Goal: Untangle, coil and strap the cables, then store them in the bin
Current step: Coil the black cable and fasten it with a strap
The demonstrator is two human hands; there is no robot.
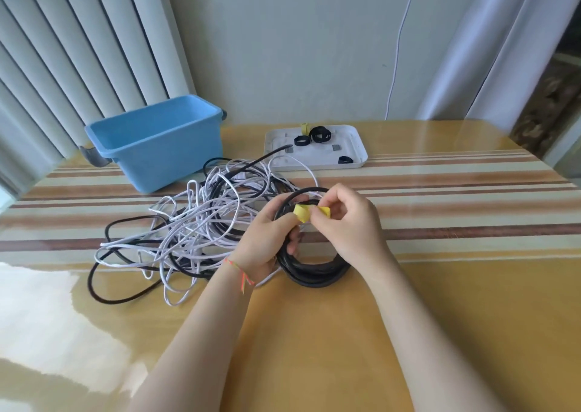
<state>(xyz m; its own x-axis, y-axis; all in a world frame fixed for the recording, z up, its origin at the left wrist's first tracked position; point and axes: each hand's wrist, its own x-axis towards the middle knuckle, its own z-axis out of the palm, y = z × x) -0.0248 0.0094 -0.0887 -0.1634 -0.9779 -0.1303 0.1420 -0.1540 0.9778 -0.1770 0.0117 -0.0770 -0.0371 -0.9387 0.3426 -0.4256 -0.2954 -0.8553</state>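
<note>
Centrally, landmark: a coiled black cable (309, 263) lies on the glossy wooden table (440, 301), and every place below is given from it.
Coil state: several loops are gathered together, the near arc resting on the table, the far arc raised between the two hands.
Left hand (267, 241): curled around the coil's left side, thumb on top, pressing one end of a yellow strap (303, 213) against the loops; a thin coloured string bracelet (240, 270) circles its wrist.
Right hand (345, 223): just right of the coil's upper part, fingertips pinching the strap's other end, fingers bent tight.
Strap: it sits at the top-left of the coil, stretched between both hands; whether it goes fully round the loops cannot be told.
Tangle (201, 229): left of the coil and touching it, a loose heap of white and black cables, with one black loop trailing out towards the near left.
Bin (157, 141): a blue plastic tub, beyond the tangle, far-left of the coil; no cables show inside it.
Tray (355, 147): white, flat, straight beyond the coil at the table's far edge, a white cable end reaching onto it.
Tray contents: small black strap loops (319, 134) and another yellow piece (304, 127) at the back rim.
Backdrop: pale curtains (63, 50) behind the bin; a thin white wire (397, 43) hangs down the wall beyond the tray.
</note>
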